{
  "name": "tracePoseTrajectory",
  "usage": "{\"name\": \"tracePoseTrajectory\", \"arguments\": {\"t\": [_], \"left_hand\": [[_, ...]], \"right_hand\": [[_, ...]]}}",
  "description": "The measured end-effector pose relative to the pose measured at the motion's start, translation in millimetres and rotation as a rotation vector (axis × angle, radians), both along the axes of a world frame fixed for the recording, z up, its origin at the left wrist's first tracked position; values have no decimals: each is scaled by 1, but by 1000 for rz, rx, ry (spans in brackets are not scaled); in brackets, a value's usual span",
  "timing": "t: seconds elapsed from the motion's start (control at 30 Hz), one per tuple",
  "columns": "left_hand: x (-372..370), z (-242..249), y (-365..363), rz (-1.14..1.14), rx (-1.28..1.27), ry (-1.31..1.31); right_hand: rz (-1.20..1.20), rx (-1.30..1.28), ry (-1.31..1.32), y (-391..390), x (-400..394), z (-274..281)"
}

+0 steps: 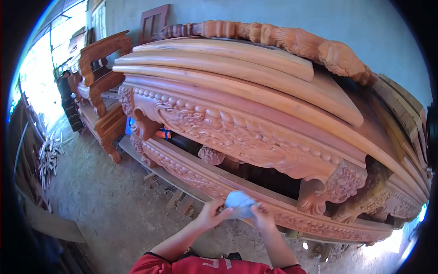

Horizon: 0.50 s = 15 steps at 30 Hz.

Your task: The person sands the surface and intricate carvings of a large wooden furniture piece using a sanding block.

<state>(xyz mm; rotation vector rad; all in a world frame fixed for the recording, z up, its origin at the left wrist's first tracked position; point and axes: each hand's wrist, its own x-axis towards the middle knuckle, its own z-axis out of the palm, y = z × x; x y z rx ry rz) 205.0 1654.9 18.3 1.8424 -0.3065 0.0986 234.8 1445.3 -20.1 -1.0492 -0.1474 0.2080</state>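
Observation:
Between my two hands is a small pale blue-grey sheet (240,204), bent or folded; it may be sandpaper, but its grain is too small to make out. The fingers of my left hand (213,213) are closed on its left edge. On its right edge my right hand (262,216) pinches it. Both hands are in front of the carved lower rail (196,176) of a large unpainted wooden piece of furniture. Above that rail runs a carved apron (228,132) with a beaded row and relief figures.
Long curved wooden boards (219,61) lie stacked on top, with a carved round post (292,39) behind them. Carved wooden frames (102,82) stand stacked at the left. Wood scraps (51,153) lie on the concrete floor (105,201). A reddish panel (153,23) leans against the wall.

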Motion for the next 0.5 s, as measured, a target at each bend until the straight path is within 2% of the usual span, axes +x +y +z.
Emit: {"name": "tracePoseTrajectory", "arguments": {"t": [0.03,0.07,0.1,0.13,0.17,0.2,0.23,0.27,0.3,0.37,0.43,0.5], "left_hand": [[6,8,1,47,37,-217],[13,16,7,115,54,-316],[22,23,19,182,69,-415],[33,24,33,279,49,-448],[46,22,50,375,28,-480],[58,21,70,476,28,-480],[72,20,92,576,29,-480],[88,19,116,636,19,-502],[104,19,138,693,9,-523],[126,44,169,781,282,-623],[163,43,199,863,398,-661],[191,49,212,790,401,-663]], "right_hand": [[-177,-74,-66,-10,2,9],[-503,-91,-90,-14,0,45],[-669,-70,4,-34,-1,72],[-878,84,-147,-57,6,77],[-864,372,-407,-77,8,99],[-927,411,-520,-91,2,122],[-1219,336,-560,-97,0,138],[-1409,200,-745,-115,4,136],[-1439,194,-742,-120,6,134],[-1787,-404,-57,-113,9,133],[-1696,-560,-575,-76,51,125],[-1644,-529,-488,-18,86,120]]}}
